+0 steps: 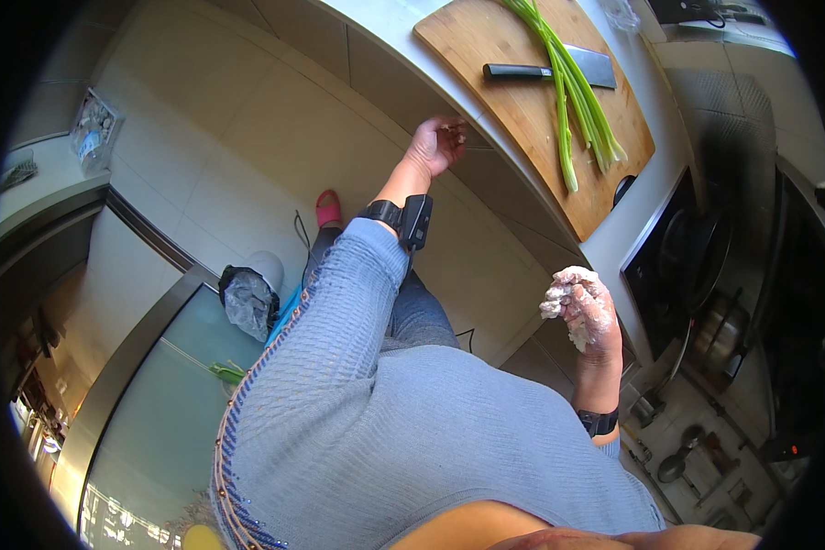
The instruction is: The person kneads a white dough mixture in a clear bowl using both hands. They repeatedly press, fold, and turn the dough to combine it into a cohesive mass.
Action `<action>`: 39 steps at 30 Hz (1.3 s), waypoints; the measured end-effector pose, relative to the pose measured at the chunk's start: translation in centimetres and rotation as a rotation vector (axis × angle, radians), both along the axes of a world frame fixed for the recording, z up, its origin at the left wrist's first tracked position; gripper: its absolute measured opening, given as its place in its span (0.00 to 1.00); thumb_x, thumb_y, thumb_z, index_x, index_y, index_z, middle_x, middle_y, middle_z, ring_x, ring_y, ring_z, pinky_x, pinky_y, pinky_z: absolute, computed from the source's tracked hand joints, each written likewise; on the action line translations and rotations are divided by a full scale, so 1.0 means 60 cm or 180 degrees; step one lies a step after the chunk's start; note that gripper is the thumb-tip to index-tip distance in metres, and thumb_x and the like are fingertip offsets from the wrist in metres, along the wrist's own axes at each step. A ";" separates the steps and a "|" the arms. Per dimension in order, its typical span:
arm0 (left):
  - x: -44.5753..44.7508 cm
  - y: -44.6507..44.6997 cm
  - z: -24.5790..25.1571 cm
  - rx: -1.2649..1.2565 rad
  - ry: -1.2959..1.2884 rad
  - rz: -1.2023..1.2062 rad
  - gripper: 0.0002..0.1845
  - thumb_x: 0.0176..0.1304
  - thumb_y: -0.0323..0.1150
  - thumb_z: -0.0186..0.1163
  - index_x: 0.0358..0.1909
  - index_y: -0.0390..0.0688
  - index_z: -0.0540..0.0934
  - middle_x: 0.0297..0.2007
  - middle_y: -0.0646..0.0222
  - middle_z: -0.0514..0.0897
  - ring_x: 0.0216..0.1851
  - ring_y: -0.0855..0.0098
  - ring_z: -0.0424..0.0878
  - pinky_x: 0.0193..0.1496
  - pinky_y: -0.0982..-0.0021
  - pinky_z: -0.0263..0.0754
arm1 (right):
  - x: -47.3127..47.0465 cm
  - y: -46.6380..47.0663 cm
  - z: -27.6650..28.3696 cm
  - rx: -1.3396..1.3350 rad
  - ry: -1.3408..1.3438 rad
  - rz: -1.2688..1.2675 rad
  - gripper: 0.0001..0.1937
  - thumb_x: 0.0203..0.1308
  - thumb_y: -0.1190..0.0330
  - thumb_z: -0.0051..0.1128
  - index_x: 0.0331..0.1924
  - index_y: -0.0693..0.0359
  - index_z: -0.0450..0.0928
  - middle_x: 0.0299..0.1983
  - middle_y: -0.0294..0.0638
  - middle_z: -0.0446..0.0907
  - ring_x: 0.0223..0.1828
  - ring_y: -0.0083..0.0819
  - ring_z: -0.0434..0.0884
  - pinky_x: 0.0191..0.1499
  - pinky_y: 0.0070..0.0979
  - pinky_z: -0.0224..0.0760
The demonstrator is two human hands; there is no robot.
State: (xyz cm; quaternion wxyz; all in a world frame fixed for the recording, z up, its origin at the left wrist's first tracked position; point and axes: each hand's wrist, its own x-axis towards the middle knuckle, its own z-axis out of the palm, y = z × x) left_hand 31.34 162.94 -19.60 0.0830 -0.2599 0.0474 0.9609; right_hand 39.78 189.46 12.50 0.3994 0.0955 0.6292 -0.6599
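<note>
My left hand [440, 144] hangs beside the counter's front edge, its fingers loosely curled and bits of dough on the fingertips. Nothing shows in its grasp. Lower right, my right hand [583, 309] is raised near the counter's edge, coated in white flour and sticky dough. Its fingers are bent and I see no separate object in them. Beyond both hands a wooden cutting board [467, 41] lies on the white countertop [605, 258]. Long green stalks, probably celery [581, 96], rest on it across a cleaver [595, 67] with a black handle.
Right of the board is a black cooktop [643, 261] with a dark pan [705, 254] on it. A lined waste bin [247, 302] stands on the floor at left, near a glass-topped table [158, 392]. A clear plastic bottle [93, 148] is at far left.
</note>
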 end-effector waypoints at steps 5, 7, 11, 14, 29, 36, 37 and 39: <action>0.000 0.010 0.002 0.0066 -0.0120 0.0261 0.08 0.61 0.37 0.57 0.36 0.45 0.79 0.35 0.67 0.84 0.32 0.69 0.74 0.36 0.68 0.71 | 0.004 0.008 -0.004 0.0010 -0.0024 -0.0051 0.13 0.68 0.68 0.56 0.52 0.67 0.77 0.40 0.45 0.83 0.39 0.33 0.85 0.43 0.33 0.82; 0.000 0.017 0.005 0.0058 -0.0130 0.0372 0.08 0.62 0.37 0.56 0.37 0.46 0.79 0.35 0.67 0.84 0.32 0.69 0.74 0.36 0.69 0.70 | 0.006 0.012 -0.005 0.0008 -0.0026 -0.0063 0.13 0.68 0.68 0.56 0.52 0.67 0.77 0.40 0.45 0.83 0.39 0.33 0.85 0.43 0.33 0.82; -0.001 0.029 0.007 0.0074 -0.0182 0.0537 0.08 0.64 0.38 0.55 0.38 0.47 0.78 0.36 0.68 0.83 0.32 0.69 0.74 0.35 0.68 0.70 | 0.009 0.015 -0.004 -0.0003 0.0010 -0.0071 0.14 0.68 0.68 0.56 0.52 0.67 0.77 0.40 0.45 0.83 0.39 0.32 0.85 0.43 0.33 0.82; -0.003 0.034 0.007 0.0091 -0.0196 0.0571 0.08 0.64 0.41 0.55 0.38 0.51 0.80 0.35 0.71 0.85 0.31 0.72 0.75 0.36 0.69 0.69 | 0.011 0.014 0.001 -0.0002 -0.0006 -0.0051 0.14 0.68 0.67 0.57 0.52 0.67 0.77 0.39 0.45 0.84 0.39 0.32 0.85 0.44 0.32 0.82; 0.010 0.033 0.029 -0.0216 -0.0251 0.0712 0.06 0.66 0.37 0.51 0.37 0.49 0.75 0.35 0.67 0.82 0.28 0.71 0.70 0.30 0.68 0.66 | 0.019 0.010 0.001 0.0041 -0.0051 -0.0010 0.14 0.67 0.67 0.58 0.52 0.66 0.77 0.40 0.45 0.83 0.39 0.32 0.85 0.43 0.31 0.82; 0.175 -0.069 0.042 -0.0409 -0.0286 0.0313 0.08 0.70 0.40 0.52 0.35 0.48 0.73 0.37 0.64 0.82 0.24 0.75 0.68 0.29 0.72 0.63 | 0.022 -0.039 -0.034 0.0221 -0.0234 0.0263 0.16 0.69 0.64 0.57 0.52 0.66 0.76 0.41 0.43 0.82 0.40 0.30 0.84 0.44 0.33 0.80; 0.206 -0.094 0.044 -0.0481 -0.0254 0.0241 0.08 0.70 0.40 0.51 0.35 0.48 0.73 0.38 0.64 0.81 0.24 0.76 0.67 0.28 0.73 0.63 | 0.020 -0.051 -0.047 0.0306 -0.0296 0.0335 0.16 0.68 0.64 0.58 0.53 0.66 0.75 0.41 0.43 0.82 0.40 0.30 0.84 0.44 0.32 0.81; 0.257 -0.155 0.050 -0.0693 -0.0306 -0.0005 0.09 0.73 0.42 0.50 0.36 0.51 0.73 0.37 0.63 0.81 0.22 0.78 0.66 0.26 0.75 0.61 | 0.012 -0.085 -0.081 0.0295 -0.0384 0.0466 0.16 0.68 0.64 0.58 0.53 0.65 0.75 0.43 0.42 0.82 0.42 0.30 0.84 0.44 0.32 0.81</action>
